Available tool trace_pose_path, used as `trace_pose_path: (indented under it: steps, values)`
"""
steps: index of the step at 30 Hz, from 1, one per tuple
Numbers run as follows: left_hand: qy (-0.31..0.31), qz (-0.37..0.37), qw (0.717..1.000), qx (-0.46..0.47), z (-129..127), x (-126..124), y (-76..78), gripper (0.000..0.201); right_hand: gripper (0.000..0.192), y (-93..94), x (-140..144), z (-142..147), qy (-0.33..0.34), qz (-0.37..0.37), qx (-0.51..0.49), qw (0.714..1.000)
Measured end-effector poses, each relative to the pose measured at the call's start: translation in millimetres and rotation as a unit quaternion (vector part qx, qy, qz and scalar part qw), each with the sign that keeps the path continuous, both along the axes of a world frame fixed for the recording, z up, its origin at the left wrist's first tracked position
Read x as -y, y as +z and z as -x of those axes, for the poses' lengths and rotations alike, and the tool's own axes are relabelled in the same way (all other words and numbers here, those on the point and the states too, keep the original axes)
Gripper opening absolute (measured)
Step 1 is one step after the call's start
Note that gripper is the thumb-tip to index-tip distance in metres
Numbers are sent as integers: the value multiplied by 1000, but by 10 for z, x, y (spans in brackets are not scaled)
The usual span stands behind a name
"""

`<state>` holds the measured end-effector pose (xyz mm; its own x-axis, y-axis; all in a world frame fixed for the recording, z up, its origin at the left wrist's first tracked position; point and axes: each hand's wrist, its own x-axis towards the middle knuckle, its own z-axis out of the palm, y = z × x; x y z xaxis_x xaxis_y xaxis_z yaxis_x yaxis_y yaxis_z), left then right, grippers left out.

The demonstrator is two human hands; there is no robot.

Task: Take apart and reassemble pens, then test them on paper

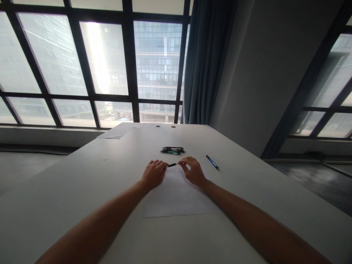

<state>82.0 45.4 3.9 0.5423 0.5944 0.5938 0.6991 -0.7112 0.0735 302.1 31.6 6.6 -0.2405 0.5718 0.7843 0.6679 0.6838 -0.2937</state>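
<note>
A black pen (173, 165) is held level just above a white sheet (176, 198) on the tabletop (247, 190), the left hand (154, 174) pinching one end and the right hand (194, 170) the other. Beyond lie a pile of pens (172, 150) and, to the right, a blue pen (212, 162). Judged risk: pulled apart abruptly, the pen could shed a small part that rolls off across the tabletop.

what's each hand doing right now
Left hand: closed on one end of the black pen.
Right hand: closed on the pen's other end, over the paper.
</note>
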Motion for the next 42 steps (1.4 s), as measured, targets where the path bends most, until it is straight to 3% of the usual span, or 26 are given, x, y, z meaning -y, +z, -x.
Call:
trace_pose_path:
  steps: [21,27,34,38,42]
  values:
    - [-65,-20,998,5,16,-12,-17,24,12,-45,-9,-19,10,7,15,1000]
    - [-107,-37,992,46,25,5,-9,28,24,-43,-7,-23,-23,11,25,999]
    - [-123,-53,990,31,30,33,16,30,43,-57,-7,-20,-42,30,61,997]
    - [-115,-55,991,33,21,35,7,30,35,-54,-1,-10,-42,33,7,999]
    - [-105,-50,993,36,24,22,-20,29,24,-44,17,-7,8,38,-12,999]
